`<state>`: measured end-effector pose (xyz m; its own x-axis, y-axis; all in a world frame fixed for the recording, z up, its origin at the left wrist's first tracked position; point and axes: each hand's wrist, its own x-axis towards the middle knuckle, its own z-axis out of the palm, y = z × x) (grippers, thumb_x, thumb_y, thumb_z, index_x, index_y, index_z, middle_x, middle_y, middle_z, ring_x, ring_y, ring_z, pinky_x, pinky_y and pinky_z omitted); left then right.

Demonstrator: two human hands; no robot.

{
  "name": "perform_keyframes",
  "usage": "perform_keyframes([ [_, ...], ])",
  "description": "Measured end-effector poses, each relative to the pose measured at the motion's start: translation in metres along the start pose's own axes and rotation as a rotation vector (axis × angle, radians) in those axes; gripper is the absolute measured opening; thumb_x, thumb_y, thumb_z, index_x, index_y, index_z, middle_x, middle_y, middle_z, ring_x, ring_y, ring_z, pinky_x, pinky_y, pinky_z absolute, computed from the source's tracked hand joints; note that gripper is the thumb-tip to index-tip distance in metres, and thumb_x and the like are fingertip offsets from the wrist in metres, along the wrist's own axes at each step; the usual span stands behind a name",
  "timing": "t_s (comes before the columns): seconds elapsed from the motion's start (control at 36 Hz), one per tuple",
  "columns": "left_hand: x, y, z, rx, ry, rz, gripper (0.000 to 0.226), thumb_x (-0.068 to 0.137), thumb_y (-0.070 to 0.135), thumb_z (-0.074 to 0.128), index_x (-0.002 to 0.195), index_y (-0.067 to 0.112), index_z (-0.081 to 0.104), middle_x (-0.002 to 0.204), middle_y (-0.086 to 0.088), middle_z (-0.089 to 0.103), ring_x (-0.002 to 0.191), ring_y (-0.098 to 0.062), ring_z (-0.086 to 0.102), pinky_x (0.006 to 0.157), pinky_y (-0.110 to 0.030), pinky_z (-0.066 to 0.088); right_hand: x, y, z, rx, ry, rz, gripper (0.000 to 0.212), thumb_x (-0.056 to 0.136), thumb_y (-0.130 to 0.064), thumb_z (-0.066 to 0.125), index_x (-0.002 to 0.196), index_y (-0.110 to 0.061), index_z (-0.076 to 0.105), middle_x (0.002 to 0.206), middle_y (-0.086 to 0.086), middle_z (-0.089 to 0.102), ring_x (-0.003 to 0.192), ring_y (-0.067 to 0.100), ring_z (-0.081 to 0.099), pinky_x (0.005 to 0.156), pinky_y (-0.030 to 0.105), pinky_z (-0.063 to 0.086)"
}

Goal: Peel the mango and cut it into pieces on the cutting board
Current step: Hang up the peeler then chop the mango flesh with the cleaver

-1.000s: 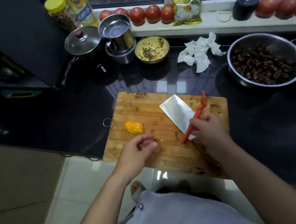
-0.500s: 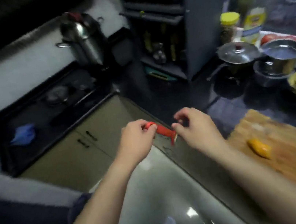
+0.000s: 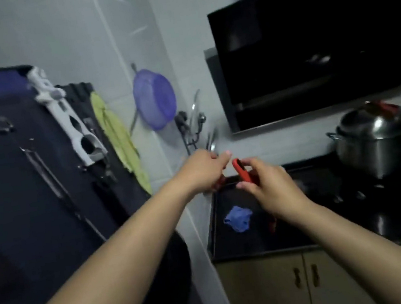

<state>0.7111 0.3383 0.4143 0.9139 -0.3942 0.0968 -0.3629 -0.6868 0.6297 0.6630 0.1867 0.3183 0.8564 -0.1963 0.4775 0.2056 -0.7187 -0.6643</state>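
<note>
Our right hand (image 3: 272, 188) has its grip closed round the slim red plastic peeler (image 3: 243, 172), held upright above the black stove top (image 3: 284, 230). Our left hand (image 3: 203, 172) reaches out beside it, fingers loosely extended, holding nothing we can make out. Neither mango nor cutting board shows here. A crumpled blue cloth (image 3: 238, 217) lies on the stove below.

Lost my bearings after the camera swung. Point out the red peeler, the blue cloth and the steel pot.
red peeler (image 3: 242, 171), head view, upper handle above the fingers
blue cloth (image 3: 238, 217), head view, middle of the crumpled bundle
steel pot (image 3: 373, 149), head view, side wall
</note>
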Motion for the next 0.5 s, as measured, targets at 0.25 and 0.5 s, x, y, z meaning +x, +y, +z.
perform_keyframes([
  [0.25, 0.026, -0.057, -0.129, 0.520, 0.244, -0.395, 0.020, 0.095, 0.021, 0.054, 0.097, 0.005, 0.065, 0.119, -0.025, 0.069, 0.109, -0.040, 0.068, 0.076, -0.031, 0.047, 0.144, -0.068, 0.077, 0.386, -0.235, -0.114, 0.054, 0.088, -0.014, 0.074, 0.138, -0.025, 0.057, 0.089, 0.001, 0.072, 0.061, 0.010, 0.071, 0.060, 0.026, 0.057],
  [0.5, 0.023, -0.055, -0.195, 0.315, 0.152, -0.582, 0.027, 0.101, 0.010, 0.047, 0.087, -0.007, 0.063, 0.066, -0.020, 0.068, 0.042, -0.029, 0.062, 0.043, -0.033, 0.055, 0.276, -0.219, 0.114, 0.428, -0.241, -0.355, 0.040, 0.091, -0.028, 0.072, 0.129, -0.032, 0.065, 0.096, -0.002, 0.074, 0.076, 0.018, 0.072, 0.065, 0.030, 0.060],
])
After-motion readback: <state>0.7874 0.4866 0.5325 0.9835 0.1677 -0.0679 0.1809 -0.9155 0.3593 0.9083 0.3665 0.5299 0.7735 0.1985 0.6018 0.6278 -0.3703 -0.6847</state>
